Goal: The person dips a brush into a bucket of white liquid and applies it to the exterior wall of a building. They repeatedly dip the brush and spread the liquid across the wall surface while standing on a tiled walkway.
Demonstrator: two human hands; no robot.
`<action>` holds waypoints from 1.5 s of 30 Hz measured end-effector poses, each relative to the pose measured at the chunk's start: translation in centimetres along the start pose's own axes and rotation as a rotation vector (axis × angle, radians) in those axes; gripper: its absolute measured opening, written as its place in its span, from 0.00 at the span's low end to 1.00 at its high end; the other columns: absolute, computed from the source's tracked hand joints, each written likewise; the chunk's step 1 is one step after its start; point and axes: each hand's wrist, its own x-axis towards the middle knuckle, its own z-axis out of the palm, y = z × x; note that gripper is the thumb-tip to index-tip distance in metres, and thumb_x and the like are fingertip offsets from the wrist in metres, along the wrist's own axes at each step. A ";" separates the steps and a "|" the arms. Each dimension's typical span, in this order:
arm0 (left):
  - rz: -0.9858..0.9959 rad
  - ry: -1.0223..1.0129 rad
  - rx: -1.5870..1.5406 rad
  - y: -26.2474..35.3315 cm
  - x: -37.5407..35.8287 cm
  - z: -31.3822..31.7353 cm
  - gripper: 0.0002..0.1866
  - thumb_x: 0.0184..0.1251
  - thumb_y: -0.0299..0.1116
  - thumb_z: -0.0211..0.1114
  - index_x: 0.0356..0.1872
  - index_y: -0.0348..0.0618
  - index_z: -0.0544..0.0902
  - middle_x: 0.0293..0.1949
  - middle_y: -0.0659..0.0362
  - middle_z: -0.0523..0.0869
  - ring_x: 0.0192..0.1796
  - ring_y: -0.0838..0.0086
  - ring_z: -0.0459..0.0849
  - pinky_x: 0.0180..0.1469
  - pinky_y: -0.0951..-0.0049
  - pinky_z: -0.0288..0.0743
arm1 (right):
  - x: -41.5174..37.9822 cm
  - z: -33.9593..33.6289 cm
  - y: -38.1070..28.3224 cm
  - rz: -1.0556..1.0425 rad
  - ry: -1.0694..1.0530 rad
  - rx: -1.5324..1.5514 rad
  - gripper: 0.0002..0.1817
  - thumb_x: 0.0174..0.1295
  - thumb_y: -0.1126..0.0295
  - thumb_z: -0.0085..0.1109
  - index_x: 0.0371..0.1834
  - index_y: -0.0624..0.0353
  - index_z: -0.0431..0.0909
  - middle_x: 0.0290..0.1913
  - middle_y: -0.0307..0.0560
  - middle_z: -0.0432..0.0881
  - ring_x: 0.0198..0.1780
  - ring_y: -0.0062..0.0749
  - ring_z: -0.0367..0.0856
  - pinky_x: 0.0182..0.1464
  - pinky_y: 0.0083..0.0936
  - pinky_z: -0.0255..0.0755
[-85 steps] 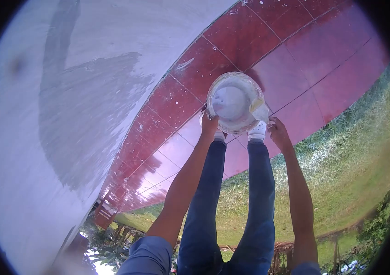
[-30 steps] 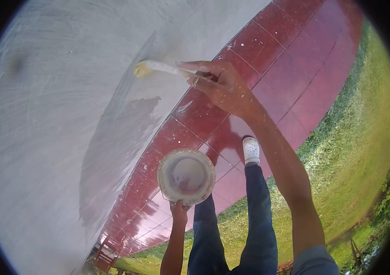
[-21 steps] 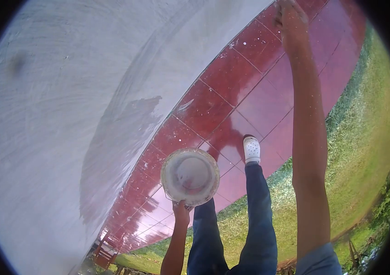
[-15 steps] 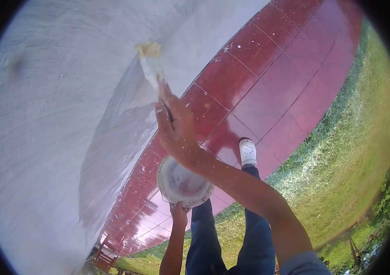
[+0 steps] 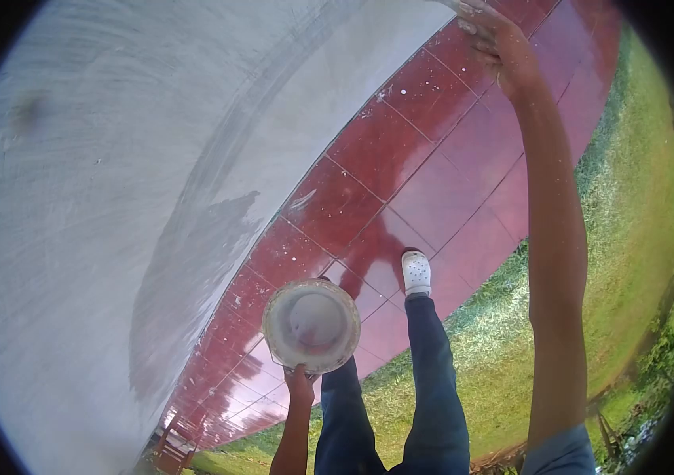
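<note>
A round paint bucket (image 5: 272,328), whitish inside with smears on its rim, hangs in front of my legs. My left hand (image 5: 299,385) grips its near edge from below. At the top edge of the view, my right hand (image 5: 503,49) has its fingers curled around the paintbrush, whose bristles lie outside the picture. White paint marks show on those fingers. To the left stands the pale wall (image 5: 75,222), with streaky strokes and a darker grey patch (image 5: 186,269) low down.
Red tiled floor (image 5: 360,166), spotted with white drops, runs along the wall's foot. Grass (image 5: 637,261) borders it on the right. A white clog (image 5: 416,273) is on my foot. A brown wooden object (image 5: 172,451) stands at the lower left.
My right hand has swept up and right, away from the middle of the wall, carrying the paintbrush out at the top. The bucket has shifted slightly down and left in view.
</note>
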 end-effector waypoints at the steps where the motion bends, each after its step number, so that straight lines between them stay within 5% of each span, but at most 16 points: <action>1: 0.000 -0.003 -0.003 -0.1 -0.1 0.3 0.34 0.59 0.23 0.57 0.70 0.48 0.60 0.58 0.48 0.73 0.54 0.54 0.81 0.47 0.53 0.85 | 1.5 -0.2 0.6 -0.003 -0.002 -0.003 0.23 0.69 0.70 0.46 0.68 0.57 0.69 0.25 0.29 0.66 0.19 0.12 0.58 0.18 0.13 0.52; 3: -0.009 0.036 0.017 -0.3 -0.4 0.4 0.34 0.59 0.24 0.57 0.69 0.48 0.61 0.57 0.48 0.74 0.52 0.54 0.82 0.45 0.54 0.86 | 3.4 0.6 3.1 -0.233 0.317 0.101 0.23 0.69 0.69 0.46 0.68 0.58 0.68 0.25 0.28 0.67 0.19 0.11 0.58 0.18 0.12 0.52; 9: -0.049 -0.045 -0.010 -2.0 0.4 1.0 0.35 0.59 0.25 0.58 0.68 0.53 0.58 0.58 0.49 0.73 0.54 0.52 0.81 0.49 0.47 0.84 | -12.6 21.9 11.0 -0.316 0.225 -0.021 0.25 0.72 0.75 0.43 0.72 0.69 0.60 0.27 0.35 0.71 0.25 0.13 0.63 0.27 0.16 0.62; 12: 0.014 -0.079 0.051 -2.6 0.1 1.9 0.34 0.59 0.25 0.57 0.68 0.50 0.58 0.57 0.47 0.73 0.53 0.53 0.82 0.49 0.49 0.84 | -24.4 26.4 15.9 -0.242 -0.222 -0.080 0.27 0.67 0.77 0.51 0.70 0.64 0.65 0.34 0.53 0.80 0.29 0.24 0.73 0.36 0.23 0.70; 16: 0.010 -0.095 0.045 -2.5 -0.5 2.4 0.32 0.60 0.24 0.57 0.67 0.45 0.59 0.56 0.47 0.74 0.54 0.55 0.82 0.49 0.50 0.85 | -22.0 23.7 15.5 -0.098 -0.599 -0.123 0.22 0.68 0.73 0.53 0.66 0.58 0.73 0.26 0.46 0.80 0.23 0.24 0.73 0.29 0.24 0.71; 20: -0.028 -0.015 -0.020 -3.0 -0.5 2.2 0.30 0.62 0.23 0.56 0.67 0.43 0.61 0.58 0.48 0.74 0.55 0.57 0.81 0.51 0.51 0.84 | -10.5 13.4 5.1 0.133 -0.347 -0.281 0.17 0.66 0.69 0.56 0.57 0.60 0.80 0.21 0.28 0.68 0.17 0.10 0.58 0.18 0.15 0.54; 22: -0.059 -0.034 -0.087 -4.0 -0.6 1.4 0.33 0.61 0.23 0.57 0.68 0.48 0.60 0.58 0.50 0.73 0.56 0.57 0.80 0.48 0.53 0.85 | -9.6 10.5 0.1 0.072 -0.301 -0.172 0.26 0.70 0.69 0.47 0.71 0.59 0.64 0.24 0.27 0.64 0.20 0.10 0.55 0.20 0.09 0.49; 23: -0.064 -0.022 -0.101 -4.5 -0.7 1.1 0.33 0.61 0.23 0.57 0.68 0.48 0.60 0.58 0.50 0.73 0.56 0.57 0.80 0.48 0.53 0.85 | -6.1 3.8 5.4 0.106 -0.132 0.789 0.26 0.69 0.68 0.49 0.71 0.59 0.65 0.24 0.26 0.63 0.20 0.10 0.55 0.20 0.09 0.49; 24: -0.081 -0.030 -0.112 -5.2 -0.5 0.9 0.32 0.61 0.23 0.56 0.68 0.48 0.61 0.57 0.50 0.74 0.55 0.57 0.80 0.48 0.53 0.85 | -8.5 9.9 0.4 -0.138 0.091 -0.006 0.25 0.69 0.67 0.50 0.70 0.60 0.66 0.25 0.27 0.63 0.20 0.10 0.55 0.20 0.09 0.48; 27: -0.107 -0.001 -0.147 -6.2 -1.3 -0.1 0.30 0.62 0.22 0.56 0.67 0.48 0.61 0.57 0.50 0.75 0.54 0.57 0.81 0.47 0.52 0.85 | -5.2 9.1 2.6 -0.195 0.400 0.106 0.26 0.71 0.67 0.49 0.71 0.58 0.64 0.26 0.28 0.64 0.19 0.11 0.55 0.19 0.11 0.49; 31: -0.117 0.034 -0.198 -6.5 -2.6 -0.4 0.28 0.62 0.23 0.56 0.65 0.47 0.63 0.56 0.50 0.76 0.52 0.56 0.82 0.46 0.50 0.86 | -10.3 21.9 9.8 -0.200 0.326 0.290 0.26 0.72 0.68 0.48 0.73 0.53 0.60 0.25 0.29 0.64 0.18 0.12 0.57 0.17 0.11 0.52; 32: -0.138 0.071 -0.212 -6.7 -2.8 -0.5 0.28 0.62 0.23 0.57 0.64 0.47 0.63 0.55 0.50 0.76 0.52 0.56 0.83 0.46 0.50 0.86 | -12.2 24.8 15.2 -0.271 0.216 0.061 0.23 0.68 0.73 0.51 0.66 0.64 0.65 0.28 0.36 0.70 0.20 0.14 0.60 0.21 0.17 0.58; 35: -0.120 0.107 -0.215 -7.0 -3.1 -0.6 0.28 0.62 0.23 0.57 0.65 0.46 0.63 0.55 0.51 0.77 0.52 0.57 0.83 0.47 0.50 0.86 | -24.8 34.1 20.6 -0.418 0.103 -0.161 0.31 0.65 0.80 0.50 0.73 0.60 0.57 0.49 0.69 0.81 0.50 0.59 0.82 0.49 0.40 0.76; 38: -0.115 0.121 -0.219 -7.6 -3.4 -1.8 0.29 0.61 0.24 0.58 0.66 0.45 0.62 0.55 0.51 0.77 0.52 0.56 0.83 0.48 0.50 0.85 | -31.2 34.4 22.4 -0.090 -0.347 -0.128 0.29 0.64 0.78 0.53 0.70 0.59 0.64 0.51 0.66 0.81 0.46 0.53 0.85 0.48 0.39 0.77; 40: -0.135 0.094 -0.234 -6.7 -4.1 -1.8 0.30 0.62 0.24 0.57 0.67 0.45 0.61 0.56 0.50 0.76 0.55 0.56 0.81 0.50 0.50 0.83 | -30.3 31.6 22.0 0.079 -0.744 -0.161 0.26 0.68 0.73 0.53 0.70 0.59 0.67 0.43 0.51 0.84 0.34 0.24 0.80 0.38 0.27 0.75; 45: -0.113 0.026 -0.260 -7.4 -4.4 -3.9 0.30 0.63 0.25 0.58 0.67 0.45 0.62 0.58 0.50 0.75 0.56 0.55 0.81 0.52 0.50 0.81 | -17.3 19.9 12.8 0.222 -0.322 -0.227 0.22 0.64 0.65 0.61 0.61 0.59 0.77 0.21 0.29 0.67 0.19 0.13 0.59 0.20 0.17 0.55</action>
